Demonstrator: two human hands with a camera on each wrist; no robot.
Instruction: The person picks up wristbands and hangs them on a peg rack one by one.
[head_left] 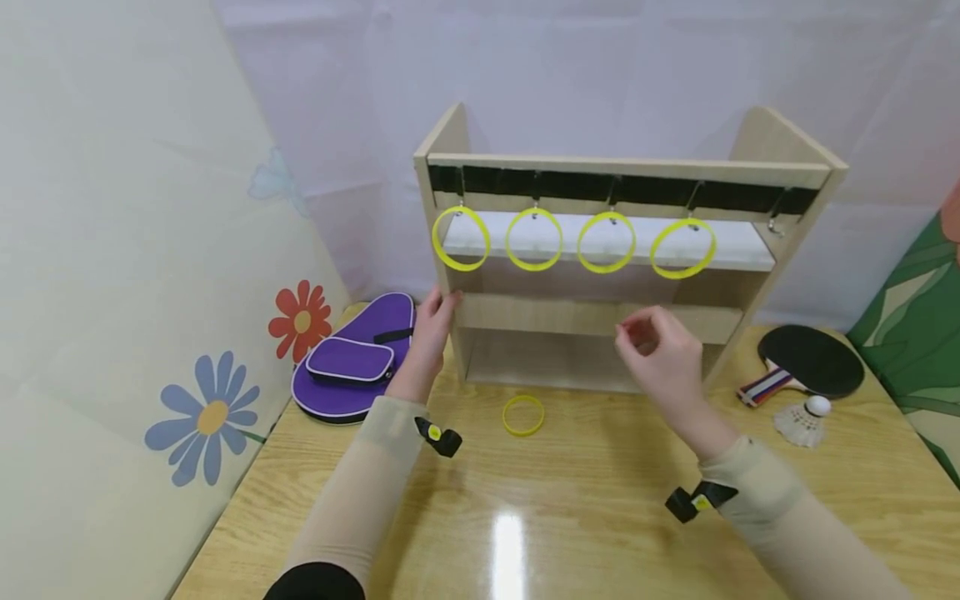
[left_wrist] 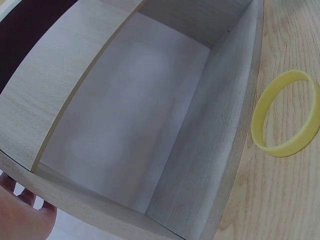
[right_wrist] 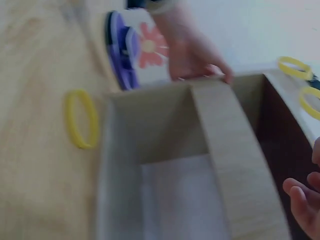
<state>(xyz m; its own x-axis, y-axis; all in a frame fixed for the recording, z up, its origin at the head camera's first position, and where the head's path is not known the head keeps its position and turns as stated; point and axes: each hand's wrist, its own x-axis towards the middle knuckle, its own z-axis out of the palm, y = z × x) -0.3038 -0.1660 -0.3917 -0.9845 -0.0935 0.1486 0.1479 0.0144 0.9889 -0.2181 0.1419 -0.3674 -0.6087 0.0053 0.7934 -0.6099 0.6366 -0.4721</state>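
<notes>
A pale wooden shelf unit [head_left: 600, 312] stands on the table, with several yellow rubber wristbands [head_left: 534, 267] hanging from metal hooks along its black strip. My left hand [head_left: 431, 337] grips the unit's left side panel [left_wrist: 100, 202]; in the left wrist view its fingers lie along the panel's outer side. My right hand [head_left: 663, 350] is raised in front of the unit's right half, fingers loosely bent, nothing between them. Another yellow wristband [head_left: 523, 431] lies on the table before the unit. The rightmost hook [head_left: 776, 225] carries no wristband.
Left of the unit lies a purple racket case [head_left: 348, 362], close to the left forearm. A black table tennis paddle [head_left: 810, 358] and a white shuttlecock [head_left: 801, 423] lie at the right. Flower-printed walls stand beside the wooden table [head_left: 585, 517].
</notes>
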